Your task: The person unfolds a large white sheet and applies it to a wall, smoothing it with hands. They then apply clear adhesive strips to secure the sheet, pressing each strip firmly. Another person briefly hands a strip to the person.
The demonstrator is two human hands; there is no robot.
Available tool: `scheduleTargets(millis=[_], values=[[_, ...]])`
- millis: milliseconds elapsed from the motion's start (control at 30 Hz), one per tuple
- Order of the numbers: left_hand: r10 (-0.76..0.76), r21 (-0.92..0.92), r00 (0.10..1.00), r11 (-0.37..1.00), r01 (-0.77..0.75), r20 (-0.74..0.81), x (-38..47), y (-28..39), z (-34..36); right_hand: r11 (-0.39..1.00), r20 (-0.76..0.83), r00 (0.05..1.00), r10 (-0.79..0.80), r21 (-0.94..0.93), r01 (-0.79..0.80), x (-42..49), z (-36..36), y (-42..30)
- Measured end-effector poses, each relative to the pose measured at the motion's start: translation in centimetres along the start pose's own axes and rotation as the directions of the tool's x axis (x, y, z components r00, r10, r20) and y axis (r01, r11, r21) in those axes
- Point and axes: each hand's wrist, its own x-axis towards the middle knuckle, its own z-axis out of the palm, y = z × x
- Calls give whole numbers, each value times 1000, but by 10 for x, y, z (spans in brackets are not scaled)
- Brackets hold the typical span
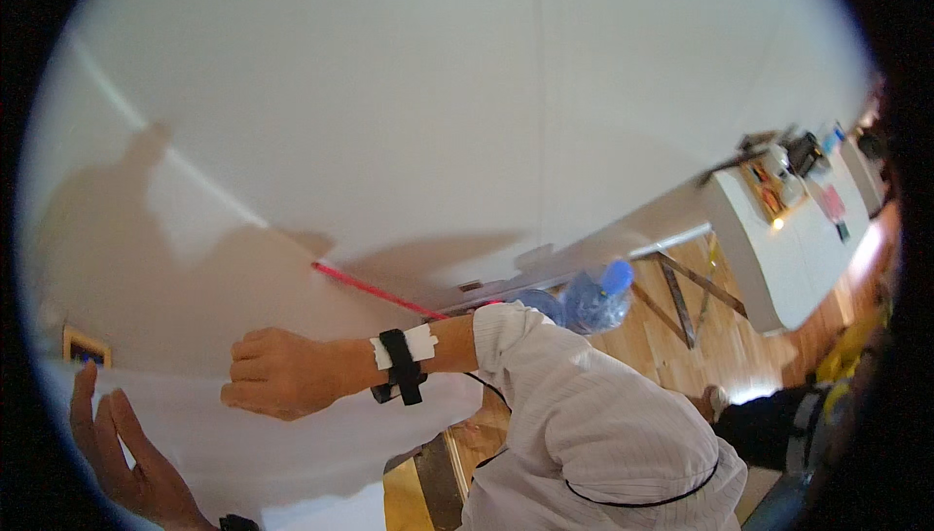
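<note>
My right hand [281, 374] is closed in a fist at lower centre, in front of a pale wall [408, 107]; no held thing shows. A black strap and a torn white patch [419, 343] cover its wrist. A narrow red strip [372, 288] runs along the wall down to behind my right forearm. My left hand [135, 451] is raised at the lower left, fingers apart and holding nothing; a dark band is at its wrist. Between and below the hands spreads a white surface [328, 451], its material unclear. A small wood-framed item [86, 347] is just beyond my left fingertips.
At right, a white-covered table [788, 268] bears a wooden tray [765, 195] and assorted items. Clear plastic with a blue round part [617, 277] lies by the wall. Brown crossed legs [678, 297] stand on the wooden floor. A person's dark-clothed limb [762, 425] shows at lower right.
</note>
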Motion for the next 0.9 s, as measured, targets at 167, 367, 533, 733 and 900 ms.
scheduleTargets(millis=[167,367,533,733,900], values=[[-50,-349,998,935,63,46,15,54,49,988,-28,995,94,-124,-97,-24,-76,3],[-31,-667,989,735,120,143,26,111,109,940,32,998,58,-338,-44,-42,-145,13],[-45,-769,987,622,149,155,27,157,92,884,60,976,209,-439,-162,-42,-181,-29],[-7,-918,983,356,176,186,-3,191,75,760,119,938,325,-624,-184,-55,-209,-118],[115,-961,970,204,187,213,-31,210,72,625,115,875,469,-744,-237,-63,-213,-197]])
